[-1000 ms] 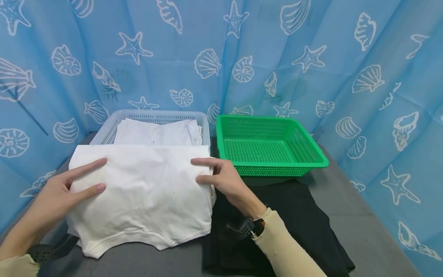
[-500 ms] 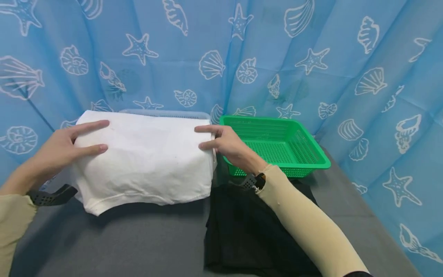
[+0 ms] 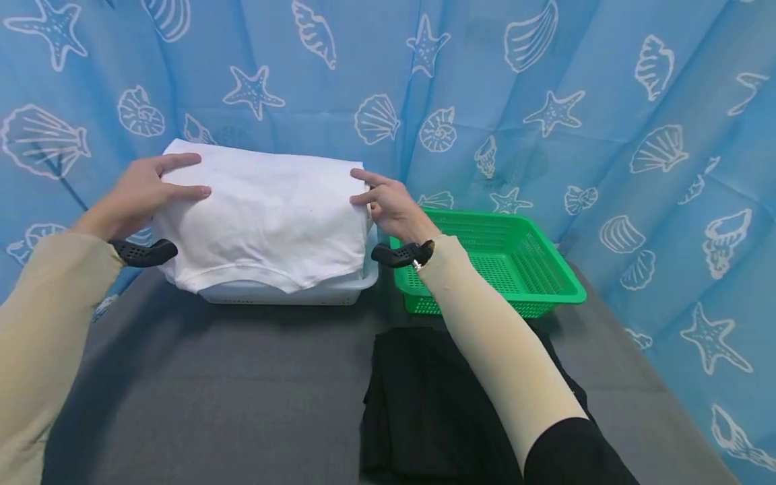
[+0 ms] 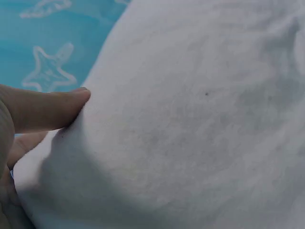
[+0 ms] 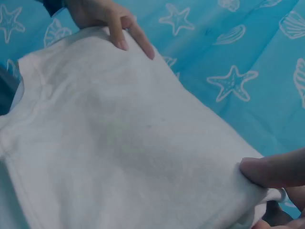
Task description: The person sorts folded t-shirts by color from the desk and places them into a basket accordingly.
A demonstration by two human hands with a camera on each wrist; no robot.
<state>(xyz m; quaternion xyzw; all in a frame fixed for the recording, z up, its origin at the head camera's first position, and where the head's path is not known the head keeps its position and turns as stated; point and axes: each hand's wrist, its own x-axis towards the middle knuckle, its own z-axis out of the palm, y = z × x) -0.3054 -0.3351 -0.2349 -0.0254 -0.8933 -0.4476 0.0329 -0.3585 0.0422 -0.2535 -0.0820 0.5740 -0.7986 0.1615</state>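
A folded white T-shirt (image 3: 267, 209) is held up by both hands over the pale blue-white basket (image 3: 291, 294), covering most of it. My left hand (image 3: 136, 192) grips the shirt's left side, thumb and index finger on top, the other fingers hidden beneath. On the opposite side, my right hand (image 3: 394, 205) pinches the edge in the same way. The neckline faces me and hangs near the basket's front wall. In the right wrist view the thumb (image 5: 271, 169) presses on the cloth, with folded layers showing at the edge below it.
A green basket (image 3: 485, 296) with nothing visible inside stands to the right. Folded black cloth (image 3: 436, 404) lies in front of it, partly under my right forearm. Grey cloth (image 3: 242, 377) covers the table. A blue curtain (image 3: 461, 81) with shell prints hangs behind.
Both hands have carried the white T-shirt from the table up and away from me, over the pale basket. The white clothes seen in that basket earlier are now hidden beneath it.
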